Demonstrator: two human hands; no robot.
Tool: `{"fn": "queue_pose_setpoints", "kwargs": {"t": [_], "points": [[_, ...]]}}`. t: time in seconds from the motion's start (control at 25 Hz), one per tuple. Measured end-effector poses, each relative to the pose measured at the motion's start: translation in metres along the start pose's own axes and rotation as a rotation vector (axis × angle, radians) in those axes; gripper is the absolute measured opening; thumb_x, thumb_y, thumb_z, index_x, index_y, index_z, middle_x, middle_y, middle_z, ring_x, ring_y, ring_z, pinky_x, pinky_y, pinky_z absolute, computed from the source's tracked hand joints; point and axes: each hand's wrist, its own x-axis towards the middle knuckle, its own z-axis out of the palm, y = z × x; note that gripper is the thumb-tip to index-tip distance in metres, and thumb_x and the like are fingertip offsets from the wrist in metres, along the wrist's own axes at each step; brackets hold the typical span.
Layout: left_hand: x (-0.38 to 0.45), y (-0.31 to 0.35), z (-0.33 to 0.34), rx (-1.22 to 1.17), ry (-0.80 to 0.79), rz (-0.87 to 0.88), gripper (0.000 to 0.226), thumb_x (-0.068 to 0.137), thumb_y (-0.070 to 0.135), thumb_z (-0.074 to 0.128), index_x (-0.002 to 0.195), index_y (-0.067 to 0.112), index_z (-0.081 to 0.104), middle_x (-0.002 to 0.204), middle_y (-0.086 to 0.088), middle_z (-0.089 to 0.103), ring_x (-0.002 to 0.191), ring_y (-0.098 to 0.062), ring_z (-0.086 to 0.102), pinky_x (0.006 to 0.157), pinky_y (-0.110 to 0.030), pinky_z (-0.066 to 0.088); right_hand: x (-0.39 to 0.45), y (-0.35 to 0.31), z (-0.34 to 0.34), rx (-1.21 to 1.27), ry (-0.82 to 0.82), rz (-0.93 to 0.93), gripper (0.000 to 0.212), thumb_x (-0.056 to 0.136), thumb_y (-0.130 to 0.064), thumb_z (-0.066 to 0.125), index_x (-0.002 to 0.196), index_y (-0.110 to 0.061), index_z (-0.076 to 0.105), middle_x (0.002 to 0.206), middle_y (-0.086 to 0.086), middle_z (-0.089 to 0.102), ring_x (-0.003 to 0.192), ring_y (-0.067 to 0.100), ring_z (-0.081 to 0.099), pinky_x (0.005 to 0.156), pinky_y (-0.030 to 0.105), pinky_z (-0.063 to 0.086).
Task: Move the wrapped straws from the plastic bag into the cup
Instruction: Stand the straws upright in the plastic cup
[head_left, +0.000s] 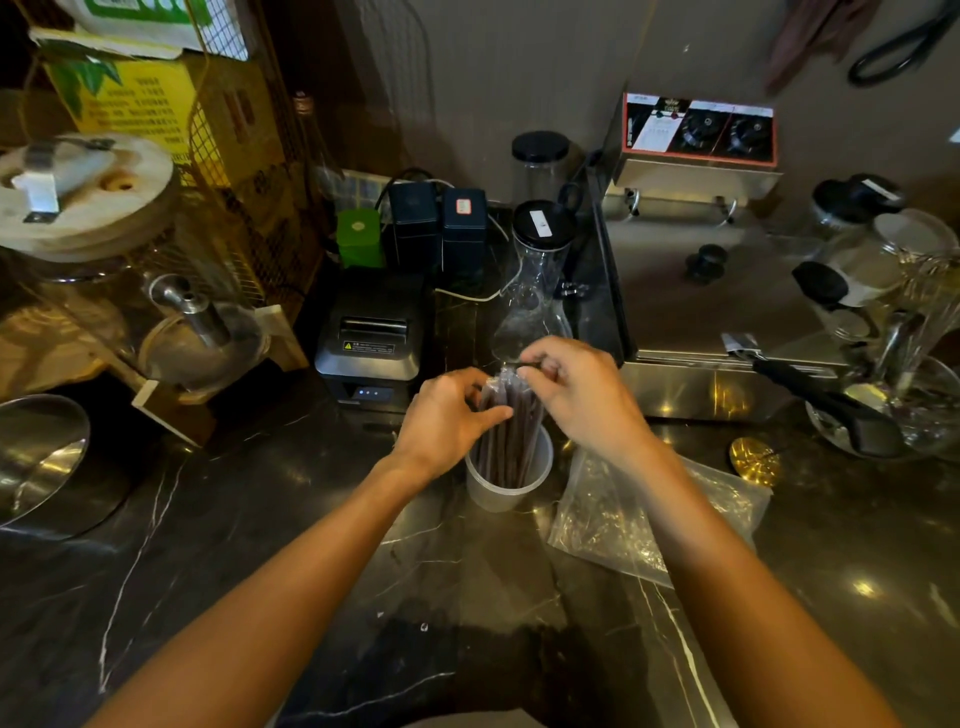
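Dark marbled tabletop (311, 519) lay nearest me. Both hands pinched the wrapped straws (511, 431) standing in the cup (506, 491): left hand (447, 421) mid-bundle, right hand (582, 389) at the tops. Light, slippery, bendable, I judged. Plastic bag (623, 519) lay beside the cup.

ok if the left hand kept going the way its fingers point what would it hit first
The left hand points right, its fingers already on the straws standing in the cup. It would press into that bundle first, then probably meet the right hand gripping the tops, though depth is hard to judge.
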Motion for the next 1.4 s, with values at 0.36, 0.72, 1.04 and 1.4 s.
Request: {"fn": "queue_pose_setpoints", "kwargs": {"t": [0.36, 0.72, 1.04, 1.4], "points": [[-0.004, -0.006, -0.001, -0.006, -0.041, 0.021, 0.027, 0.091, 0.036, 0.072, 0.088, 0.010, 0.067, 0.084, -0.006, 0.072, 0.073, -0.019, 0.073, 0.069, -0.045, 0.062, 0.016, -0.010, 0.013, -0.232, -0.091, -0.051, 0.004, 0.095, -0.023, 0.071, 0.091, -0.022, 0.071, 0.089, -0.008, 0.049, 0.077, 0.014, 0.056, 0.056, 0.015, 0.028], [-0.006, 0.000, -0.006, -0.139, -0.087, 0.019, 0.025, 0.089, 0.028, 0.077, 0.111, 0.016, 0.071, 0.097, -0.004, 0.076, 0.084, -0.017, 0.077, 0.078, -0.042, 0.065, 0.028, -0.024, -0.017, 0.134, 0.077, -0.025, 0.006, 0.092, -0.018, 0.073, 0.086, -0.020, 0.072, 0.085, -0.009, 0.061, 0.074, -0.001, 0.058, 0.065, 0.022, 0.047], [-0.009, 0.000, -0.010, -0.251, -0.104, -0.022, 0.075, 0.078, 0.027, 0.089, 0.144, 0.017, 0.054, 0.120, -0.008, 0.066, 0.075, -0.023, 0.078, 0.075, -0.036, 0.066, 0.039, -0.035, -0.060, 0.413, 0.284, 0.046, 0.010, 0.099, -0.015, 0.065, 0.090, -0.020, 0.067, 0.072, 0.007, 0.071, 0.054, 0.012, 0.069, 0.058, 0.030, 0.062], [0.001, 0.037, -0.039, -0.413, 0.008, 0.079, 0.062, 0.076, 0.047, 0.083, 0.132, 0.032, 0.061, 0.118, 0.000, 0.061, 0.072, -0.010, 0.060, 0.071, -0.026, 0.061, 0.043, -0.051, -0.108, 0.693, 0.599, -0.034, 0.009, 0.095, -0.009, 0.063, 0.091, -0.017, 0.066, 0.073, -0.001, 0.073, 0.053, 0.016, 0.067, 0.053, 0.031, 0.060]]}}
